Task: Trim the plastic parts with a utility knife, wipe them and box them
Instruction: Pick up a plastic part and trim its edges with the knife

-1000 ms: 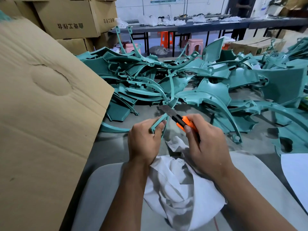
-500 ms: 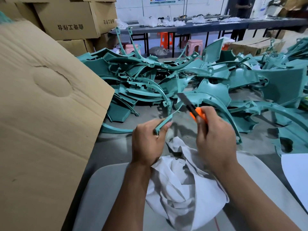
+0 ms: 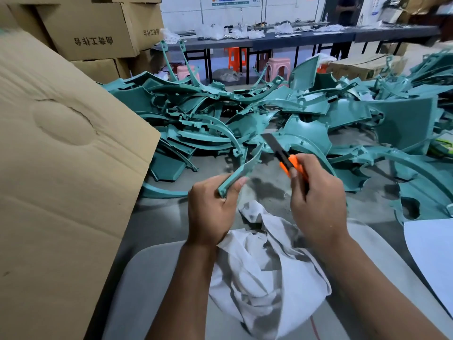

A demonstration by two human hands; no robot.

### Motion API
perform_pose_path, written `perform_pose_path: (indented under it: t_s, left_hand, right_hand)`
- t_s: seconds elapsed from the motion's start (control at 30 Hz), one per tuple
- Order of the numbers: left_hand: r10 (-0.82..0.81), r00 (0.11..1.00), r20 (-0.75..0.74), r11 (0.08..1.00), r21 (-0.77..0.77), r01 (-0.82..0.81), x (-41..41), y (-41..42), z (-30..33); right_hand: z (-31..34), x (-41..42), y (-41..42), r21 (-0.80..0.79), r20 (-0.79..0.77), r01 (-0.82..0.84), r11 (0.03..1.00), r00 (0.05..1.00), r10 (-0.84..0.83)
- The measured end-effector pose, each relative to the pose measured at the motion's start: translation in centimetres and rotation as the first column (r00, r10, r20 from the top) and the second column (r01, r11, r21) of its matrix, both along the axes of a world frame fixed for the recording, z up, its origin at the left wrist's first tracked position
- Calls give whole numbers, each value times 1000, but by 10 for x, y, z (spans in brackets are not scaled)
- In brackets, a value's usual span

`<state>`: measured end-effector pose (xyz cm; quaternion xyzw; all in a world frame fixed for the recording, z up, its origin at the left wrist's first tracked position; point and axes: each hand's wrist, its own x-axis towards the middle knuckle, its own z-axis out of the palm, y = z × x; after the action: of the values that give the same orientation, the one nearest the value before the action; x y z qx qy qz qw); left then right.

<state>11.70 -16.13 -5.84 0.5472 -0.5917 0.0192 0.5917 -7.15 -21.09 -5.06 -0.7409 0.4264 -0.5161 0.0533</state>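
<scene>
The curved plastic strip (image 3: pixel 241 171) between the left fingers (image 3: pixel 241 181) is teal, matching the heap of teal parts (image 3: pixel 245 119) beyond both fingers. The utility knife (image 3: pixel 285 159) above the right fingers has an orange body and dark grey blade. Below them lies a plain white cloth (image 3: pixel 267 273). Left of the fingers, the cardboard flap (image 3: pixel 56 168) is tan.

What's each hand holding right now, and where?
Left hand grips the curved teal plastic strip at its near end; right hand grips the orange utility knife by its handle.
</scene>
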Motion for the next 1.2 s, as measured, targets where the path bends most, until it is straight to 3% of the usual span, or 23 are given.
perform_pose_path:
  t_s: [0.07, 0.13, 0.23, 0.3, 0.33, 0.43, 0.47, 0.53, 0.63, 0.8, 0.83, 0.93, 1.0, 1.17, 1.2]
  left_hand:
    - [-52, 973, -223, 999, 1, 54, -5, 2, 1]
    - [-113, 855, -506, 993, -34, 111, -11, 4, 8]
    - [-189, 535, -823, 981, -138, 135, -5, 1, 18]
    - [-300, 241, -923, 931, -228, 287, 10, 2, 22]
    - [-321, 151, -935, 902, -253, 349, 17, 4, 23]
    - [-287, 142, -947, 862, -191, 469, 27, 9, 23]
    - [-242, 141, -960, 848, -139, 511, 25, 10, 23]
    - [-89, 192, -977, 816, 39, 577, 21, 8, 22]
    - [63, 430, -901, 679, 354, 643, 13, 5, 15]
    - [93, 499, -861, 572, 457, 681, 6, 3, 9]
    - [75, 457, -886, 558, 418, 717, 8, 3, 10]
    - [77, 94, -993, 480, 120, 869, 8, 6, 15]
    - [90, -67, -994, 432, -22, 902, 4, 7, 18]
    - [286, -265, -921, 323, -168, 931, -8, 2, 17]
    - [284, -236, -929, 316, -142, 938, -12, 1, 17]
  right_hand:
    - [-2, -5, -4, 63, 53, 80, 995, 995, -84]
    - [-3, -7, -5, 85, 139, 89, 992, 985, -100]
    - [1, -7, 3, 63, 285, -36, 997, 958, 17]
    - [5, -7, 6, 111, 389, -167, 980, 915, 111]
    - [6, -8, 6, 177, 486, -252, 952, 863, 138]
    - [13, -13, -3, 310, 840, -574, 758, 538, 64]
    - [14, -15, -7, 302, 901, -673, 675, 434, 30]
    - [14, -17, -9, 268, 944, -804, 531, 330, 24]
    - [10, -13, -6, 308, 904, -849, 429, 403, 147]
    - [9, -18, -7, 370, 754, -841, 395, 520, 400]
    - [8, -21, -9, 383, 733, -832, 402, 538, 416]
    - [2, -26, -12, 455, 696, -783, 425, 610, 378]
    - [2, -25, -12, 478, 672, -757, 445, 641, 370]
    - [4, -16, -10, 410, 668, -706, 577, 663, 337]
    - [3, -14, -11, 405, 663, -668, 625, 685, 303]
